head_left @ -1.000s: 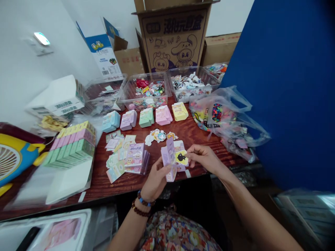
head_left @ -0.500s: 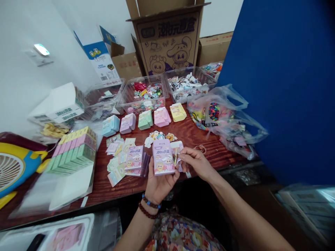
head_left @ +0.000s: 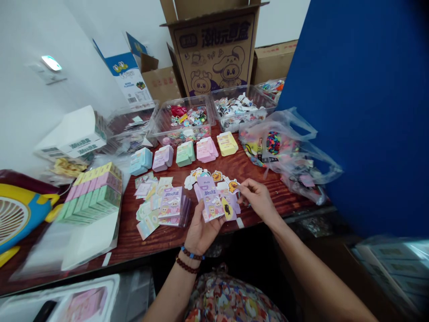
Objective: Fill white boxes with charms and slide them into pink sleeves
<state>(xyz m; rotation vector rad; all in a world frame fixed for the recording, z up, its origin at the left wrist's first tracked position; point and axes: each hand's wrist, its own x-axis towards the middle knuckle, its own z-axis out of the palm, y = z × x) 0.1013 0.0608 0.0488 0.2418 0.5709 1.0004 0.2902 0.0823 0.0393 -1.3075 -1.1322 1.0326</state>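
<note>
A lilac cardboard carton (head_left: pixel 210 199), flat-faced and rectangular, is held tilted above the front edge of the table (head_left: pixel 129 237). It is gripped between the thumb and fingers of the left hand (head_left: pixel 201 232), the palm being turned up beneath it. A thin die-cut piece (head_left: pixel 232 185) with a white border and an orange figure is pinched at its edge by the fingertips of the right hand (head_left: pixel 259 201). A yellow card (head_left: pixel 228 209) bearing a black figure is seen beside the carton; whether it is touched by the left fingertips cannot be told. Smooth lilac boxes (head_left: pixel 170 203) are stacked to the left on the glossy, reddish wood-grained surface. Folded pastel card blanks (head_left: pixel 186 153) are set in a row behind. Small mixed pieces are contained in a clear, rigid plastic tub (head_left: pixel 182 130); a crumpled translucent bag (head_left: pixel 288 134) is placed at the right.
</note>
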